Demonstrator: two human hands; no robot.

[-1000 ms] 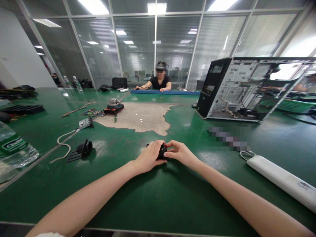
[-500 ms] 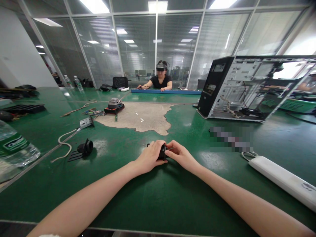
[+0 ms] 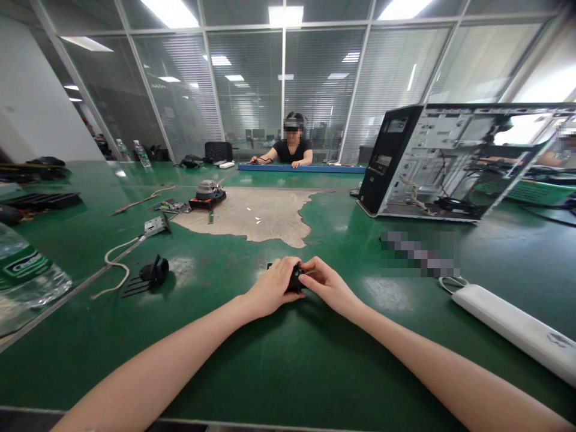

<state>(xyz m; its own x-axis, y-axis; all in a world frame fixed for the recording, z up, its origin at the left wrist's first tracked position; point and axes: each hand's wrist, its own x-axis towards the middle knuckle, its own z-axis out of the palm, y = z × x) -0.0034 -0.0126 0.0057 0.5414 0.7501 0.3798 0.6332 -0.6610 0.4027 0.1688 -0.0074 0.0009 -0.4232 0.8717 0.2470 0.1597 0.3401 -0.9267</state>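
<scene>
Just over the green tabletop, near its middle, both hands meet at a small black part (image 3: 296,279), mostly hidden by fingers, so its exact kind does not show. My left hand (image 3: 275,283) wraps over it from the left, fingers on top and thumb underneath. From the right, my right hand (image 3: 327,282) pinches its right side between thumb and fingertips. A second black plastic piece (image 3: 155,271), with a round end and flat prongs, lies on the table to the left of my hands.
An open computer case (image 3: 418,165) stands at right, a white power strip (image 3: 513,330) before it. Water bottle (image 3: 31,264), metal bracket (image 3: 156,224) and cable (image 3: 117,262) lie left. A heatsink-like part (image 3: 207,193) sits farther back. Another person (image 3: 292,144) sits opposite.
Both hands stay in nearly the same place on the black part, with only a slight shift of the right fingertips. The camera view has moved very slightly.
</scene>
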